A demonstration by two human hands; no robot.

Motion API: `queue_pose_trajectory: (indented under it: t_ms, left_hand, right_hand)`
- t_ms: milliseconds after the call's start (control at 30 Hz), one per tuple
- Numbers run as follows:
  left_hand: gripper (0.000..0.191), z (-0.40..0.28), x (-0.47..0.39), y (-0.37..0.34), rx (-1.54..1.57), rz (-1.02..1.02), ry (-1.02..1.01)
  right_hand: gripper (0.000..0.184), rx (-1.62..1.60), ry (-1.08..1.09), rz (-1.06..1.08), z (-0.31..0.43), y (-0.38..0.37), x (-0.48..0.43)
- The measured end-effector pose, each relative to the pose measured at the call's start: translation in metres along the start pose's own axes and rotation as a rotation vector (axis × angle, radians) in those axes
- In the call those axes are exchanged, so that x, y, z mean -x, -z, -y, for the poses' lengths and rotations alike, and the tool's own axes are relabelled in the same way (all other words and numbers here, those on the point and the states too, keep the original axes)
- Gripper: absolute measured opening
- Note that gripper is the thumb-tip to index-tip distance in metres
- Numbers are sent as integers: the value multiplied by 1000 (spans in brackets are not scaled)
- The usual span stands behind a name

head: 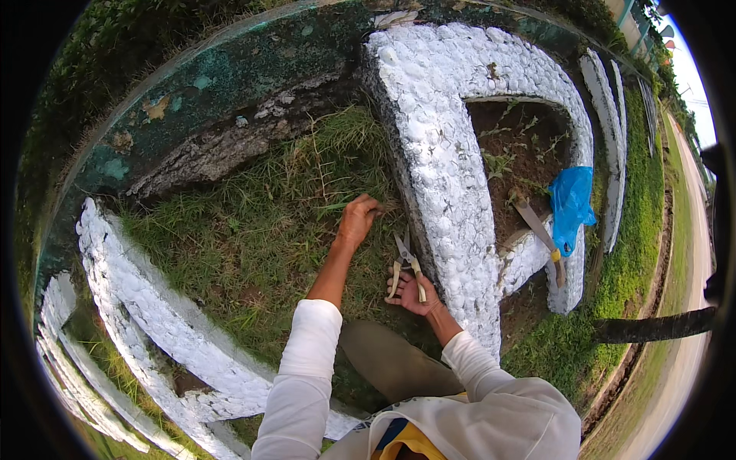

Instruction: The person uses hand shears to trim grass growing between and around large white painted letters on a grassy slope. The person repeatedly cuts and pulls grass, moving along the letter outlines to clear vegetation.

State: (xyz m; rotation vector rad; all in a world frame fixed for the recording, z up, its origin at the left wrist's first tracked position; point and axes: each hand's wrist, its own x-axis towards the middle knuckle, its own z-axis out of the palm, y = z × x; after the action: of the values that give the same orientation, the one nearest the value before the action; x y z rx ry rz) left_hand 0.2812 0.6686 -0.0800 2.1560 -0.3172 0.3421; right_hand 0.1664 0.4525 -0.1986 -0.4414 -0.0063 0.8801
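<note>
My right hand (417,294) is palm up and grips a pair of pruning shears (406,261) with pale yellow handles. The handles are spread and the blades point away from me, close to the side of a large white-painted stone letter (440,167). Further forward and to the left, my left hand (356,220) is over the grass (276,213) with its fingers curled together. Green blades show beside its knuckles; whether any grass is between the fingers cannot be made out.
A machete (536,223) and a blue plastic bag (571,204) lie on the letter's right side. Another white raised letter (172,322) borders the grass at left. A mossy green concrete wall (230,75) curves behind. A road (687,345) runs along the far right.
</note>
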Motion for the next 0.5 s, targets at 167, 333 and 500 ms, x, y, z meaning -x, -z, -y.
queue_pose_trajectory:
  t_ms: [167,333,500]
  left_hand:
    - [17,2,1,2,0,0,-12]
    - [16,0,3,0,-10,1,-11]
    - [17,-13,13,2,-121,13,-57]
  right_hand:
    - [66,-2,36,-62,0,-3,-13]
    - [41,50,106,-295,-6,1,-11]
    - [42,153,25,-374,-10,-9,9]
